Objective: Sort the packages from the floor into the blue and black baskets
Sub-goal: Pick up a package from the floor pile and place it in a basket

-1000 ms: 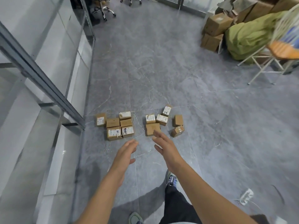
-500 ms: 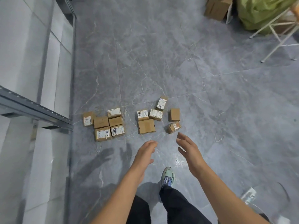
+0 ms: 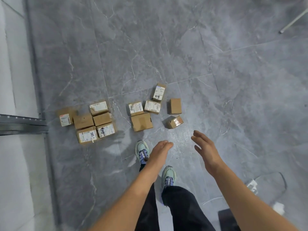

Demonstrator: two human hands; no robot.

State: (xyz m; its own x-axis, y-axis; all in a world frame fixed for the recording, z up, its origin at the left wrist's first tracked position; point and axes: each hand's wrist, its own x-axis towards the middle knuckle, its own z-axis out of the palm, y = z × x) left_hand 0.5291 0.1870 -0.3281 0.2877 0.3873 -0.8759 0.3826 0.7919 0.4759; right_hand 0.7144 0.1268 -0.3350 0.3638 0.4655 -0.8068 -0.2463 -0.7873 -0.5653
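Both hands empty, fingers straight: taped package lies just beyond the gap between left hand and right hand (neither clearly nearer).

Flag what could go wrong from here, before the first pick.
1. The taped package nearest the open right hand lies tilted; it may tip or slip when gripped.
2. The left cluster of packages sits tightly packed, leaving fingers little room.
3. A white plug on a loose cable lies to the person's right: a possible trip hazard.

Head view looks steeply down at floor.
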